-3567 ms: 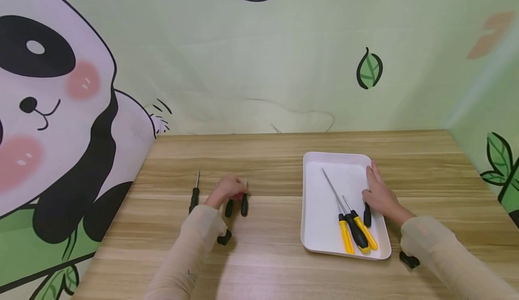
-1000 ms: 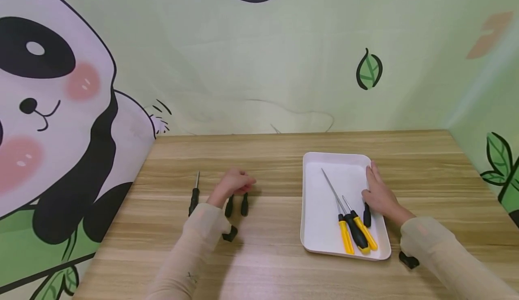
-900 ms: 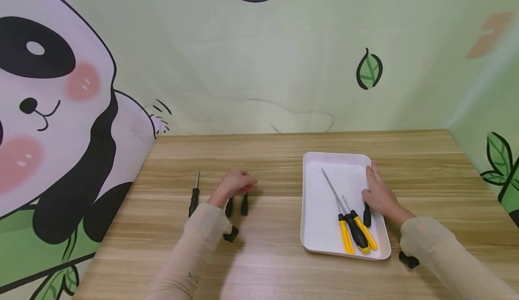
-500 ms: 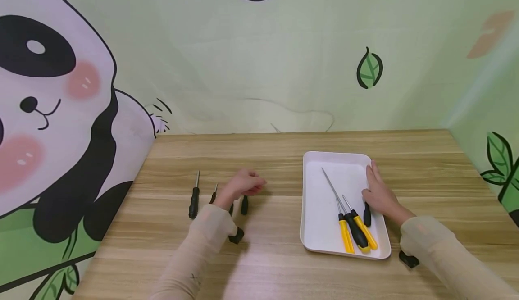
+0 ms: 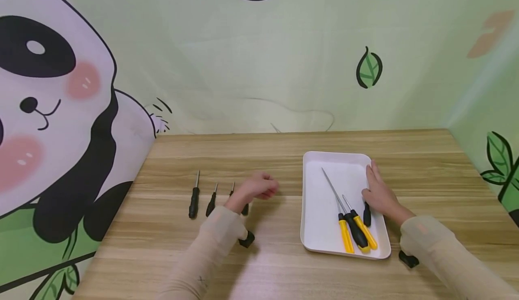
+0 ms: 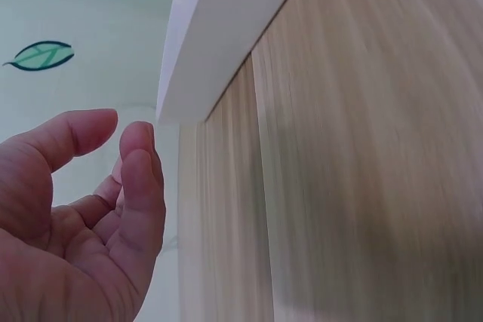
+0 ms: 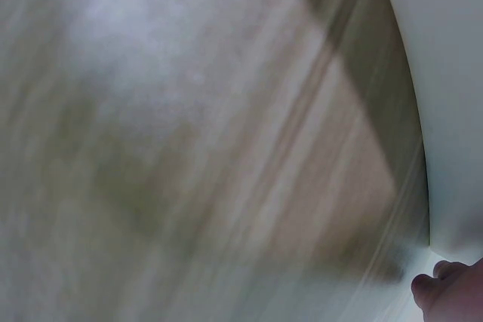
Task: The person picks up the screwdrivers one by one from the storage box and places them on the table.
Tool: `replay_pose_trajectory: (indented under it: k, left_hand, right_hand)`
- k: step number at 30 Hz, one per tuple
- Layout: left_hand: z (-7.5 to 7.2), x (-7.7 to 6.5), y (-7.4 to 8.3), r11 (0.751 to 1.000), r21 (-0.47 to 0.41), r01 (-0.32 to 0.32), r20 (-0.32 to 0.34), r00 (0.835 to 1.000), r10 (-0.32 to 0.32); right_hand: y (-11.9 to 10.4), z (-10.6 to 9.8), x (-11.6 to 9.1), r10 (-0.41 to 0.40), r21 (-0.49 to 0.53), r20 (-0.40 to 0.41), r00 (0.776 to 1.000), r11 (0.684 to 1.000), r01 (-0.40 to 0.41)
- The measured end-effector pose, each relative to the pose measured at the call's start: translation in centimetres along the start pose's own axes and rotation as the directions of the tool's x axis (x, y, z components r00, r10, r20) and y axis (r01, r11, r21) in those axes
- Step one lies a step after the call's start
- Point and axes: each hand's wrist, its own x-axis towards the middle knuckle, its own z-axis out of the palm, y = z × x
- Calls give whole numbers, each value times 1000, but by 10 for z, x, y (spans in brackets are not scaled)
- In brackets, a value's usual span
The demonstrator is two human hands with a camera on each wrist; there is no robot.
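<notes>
My left hand [image 5: 259, 186] hangs over the table between a row of black screwdrivers and a white tray [image 5: 320, 241]. In the left wrist view, its thumb and loosely bent fingers stand apart with nothing between them. A black screwdriver [image 5: 194, 203] lies leftmost in the row, then a smaller one [image 5: 211, 204]; my left wrist partly covers the others. My right hand [image 5: 381, 196] holds the tray's right wall, thumb over the rim and fingers along the outside. Inside the tray lie yellow-handled screwdrivers [image 5: 346, 234], a black-and-yellow one [image 5: 357, 234] and a small black-handled one [image 5: 366, 214].
The wood-grain table [image 5: 275, 232] reaches back to a printed wall cloth [image 5: 284, 65] with a panda and leaves. Black wrist devices [image 5: 246, 239] sit under both sleeves. Behind the tray, a strip of table runs along the wall.
My left hand has moved right, away from the black screwdrivers and toward the tray, uncovering the smaller ones on the left. My right hand and the tray have stayed put.
</notes>
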Motion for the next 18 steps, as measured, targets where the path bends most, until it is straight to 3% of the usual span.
replay_pose_trajectory:
  k: [18]
  left_hand:
    - [35, 4, 12, 998, -27, -55, 80, 995, 57]
  right_hand:
    - [0, 1, 1, 0, 2, -9, 1000, 1000, 0]
